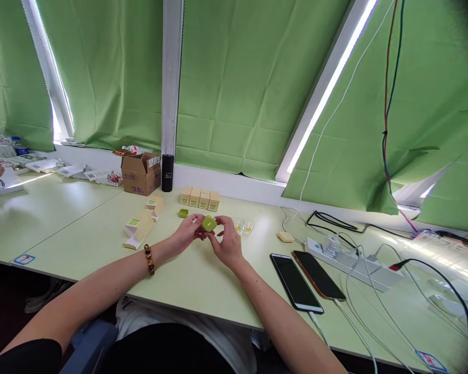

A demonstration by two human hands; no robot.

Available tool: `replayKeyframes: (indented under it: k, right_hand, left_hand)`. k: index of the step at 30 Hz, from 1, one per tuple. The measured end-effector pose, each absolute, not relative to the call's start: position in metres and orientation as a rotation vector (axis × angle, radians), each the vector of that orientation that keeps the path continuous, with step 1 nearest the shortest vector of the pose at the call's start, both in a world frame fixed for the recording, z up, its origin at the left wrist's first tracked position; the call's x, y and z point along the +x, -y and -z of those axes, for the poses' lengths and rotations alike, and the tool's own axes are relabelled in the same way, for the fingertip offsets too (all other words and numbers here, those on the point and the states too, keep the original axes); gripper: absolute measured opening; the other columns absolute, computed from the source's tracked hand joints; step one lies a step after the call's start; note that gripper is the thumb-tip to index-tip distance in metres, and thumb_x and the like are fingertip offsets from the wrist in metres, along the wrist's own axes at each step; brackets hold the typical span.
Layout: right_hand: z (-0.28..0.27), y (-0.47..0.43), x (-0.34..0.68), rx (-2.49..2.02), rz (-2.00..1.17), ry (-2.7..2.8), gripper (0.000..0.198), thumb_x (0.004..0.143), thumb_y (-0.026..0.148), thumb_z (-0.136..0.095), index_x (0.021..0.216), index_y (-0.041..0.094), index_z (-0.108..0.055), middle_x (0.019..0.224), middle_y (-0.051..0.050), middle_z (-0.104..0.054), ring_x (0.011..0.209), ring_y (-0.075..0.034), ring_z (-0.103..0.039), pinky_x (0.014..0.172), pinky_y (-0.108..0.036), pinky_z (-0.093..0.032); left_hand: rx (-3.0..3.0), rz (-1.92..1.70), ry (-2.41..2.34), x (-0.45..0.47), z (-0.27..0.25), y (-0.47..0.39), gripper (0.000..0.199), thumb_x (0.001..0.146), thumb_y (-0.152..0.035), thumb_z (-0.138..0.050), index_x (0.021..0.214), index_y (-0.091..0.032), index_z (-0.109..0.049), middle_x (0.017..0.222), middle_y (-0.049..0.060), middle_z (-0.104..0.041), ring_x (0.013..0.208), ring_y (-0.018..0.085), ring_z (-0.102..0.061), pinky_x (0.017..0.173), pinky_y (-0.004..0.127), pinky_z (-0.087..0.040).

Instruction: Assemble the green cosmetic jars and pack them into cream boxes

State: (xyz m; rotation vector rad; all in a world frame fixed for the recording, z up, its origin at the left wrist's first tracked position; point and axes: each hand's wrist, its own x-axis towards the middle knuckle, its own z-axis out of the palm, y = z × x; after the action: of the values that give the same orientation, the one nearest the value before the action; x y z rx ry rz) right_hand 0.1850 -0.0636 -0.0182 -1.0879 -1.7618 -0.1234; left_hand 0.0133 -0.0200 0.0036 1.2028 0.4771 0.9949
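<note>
Both hands meet over the table around a small green square case [209, 223] with rounded corners. My left hand [189, 229] grips its left side, fingers closed. From the other side, my right hand [228, 242] pinches it between thumb and fingers. Just behind my left hand lies a small green open-topped square piece [183, 213]. To the right of my right hand is a clear plastic holder [244, 225] with small yellow parts. An opened, flattened cardboard sleeve [141, 226] lies left of my hands.
Several small tan boxes [199, 199] stand in a row behind my hands. Farther back are a cardboard carton [140, 174] and a black bottle [167, 173]. Two phones [297, 282], a cream rounded item [286, 237], a power strip [351, 263] and loose cables are right.
</note>
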Motion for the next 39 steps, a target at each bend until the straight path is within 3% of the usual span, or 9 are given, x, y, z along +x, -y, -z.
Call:
replayKeyframes:
  k: [7, 13, 19, 22, 30, 39]
  right_hand:
    - [0.013, 0.069, 0.180, -1.024, 0.100, 1.760, 0.040, 0.093, 0.025, -0.062, 0.130, 0.025, -0.047, 0.125, -0.012, -0.057, 0.112, -0.026, -0.059, 0.076, -0.039, -0.064]
    - [0.013, 0.070, 0.179, -1.001, 0.099, 1.786, 0.043, 0.095, 0.025, -0.060, 0.135, 0.026, -0.045, 0.129, -0.012, -0.058, 0.119, -0.027, -0.059, 0.087, -0.045, -0.064]
    - [0.016, 0.068, 0.181, -1.076, 0.190, 1.874, 0.046, 0.095, 0.023, -0.057, 0.140, 0.027, -0.047, 0.133, -0.013, -0.057, 0.123, -0.028, -0.058, 0.089, -0.044, -0.062]
    - [0.018, 0.064, 0.186, -1.126, 0.196, 1.850, 0.051, 0.095, 0.023, -0.058, 0.144, 0.024, -0.044, 0.137, -0.014, -0.057, 0.128, -0.028, -0.055, 0.092, -0.044, -0.060]
    - [0.034, 0.031, 0.201, -1.530, 0.311, 1.974, 0.025, 0.088, 0.008, -0.061, 0.103, 0.024, -0.073, 0.105, -0.011, -0.073, 0.105, -0.031, -0.056, 0.088, -0.048, -0.050]
    - [0.017, -0.006, 0.182, -1.784, 0.480, 2.056, 0.023, 0.091, 0.014, -0.061, 0.104, 0.021, -0.078, 0.105, -0.014, -0.069, 0.110, -0.030, -0.048, 0.089, -0.041, -0.035]
  left_hand:
    - [1.463, -1.051, -0.585, 0.014, 0.006, 0.019, 0.045, 0.094, -0.062, -0.058, 0.108, -0.018, -0.056, 0.094, 0.007, -0.071, 0.080, 0.018, -0.069, 0.070, 0.030, -0.050]
    - [1.738, -1.217, -0.640, 0.010, 0.006, 0.019, 0.040, 0.091, -0.045, -0.068, 0.121, -0.020, -0.063, 0.105, 0.009, -0.070, 0.100, 0.022, -0.066, 0.079, 0.032, -0.052]
    - [1.593, -1.009, -0.434, 0.010, 0.004, 0.017, 0.056, 0.082, -0.050, -0.079, 0.124, -0.015, -0.067, 0.096, 0.009, -0.069, 0.081, 0.018, -0.064, 0.068, 0.030, -0.053]
    - [1.363, -0.996, -0.349, 0.005, 0.000, 0.010, 0.055, 0.080, -0.045, -0.083, 0.122, -0.014, -0.068, 0.106, 0.013, -0.070, 0.087, 0.019, -0.065, 0.072, 0.030, -0.054]
    - [1.090, -1.166, -0.350, -0.013, -0.008, -0.009, 0.028, 0.081, -0.025, -0.081, 0.105, -0.014, -0.071, 0.114, 0.013, -0.072, 0.094, 0.019, -0.067, 0.078, 0.030, -0.055]
    - [1.050, -1.120, -0.327, -0.008, -0.001, -0.013, 0.031, 0.085, -0.023, -0.074, 0.114, -0.013, -0.069, 0.119, 0.018, -0.073, 0.094, 0.022, -0.070, 0.077, 0.033, -0.055]
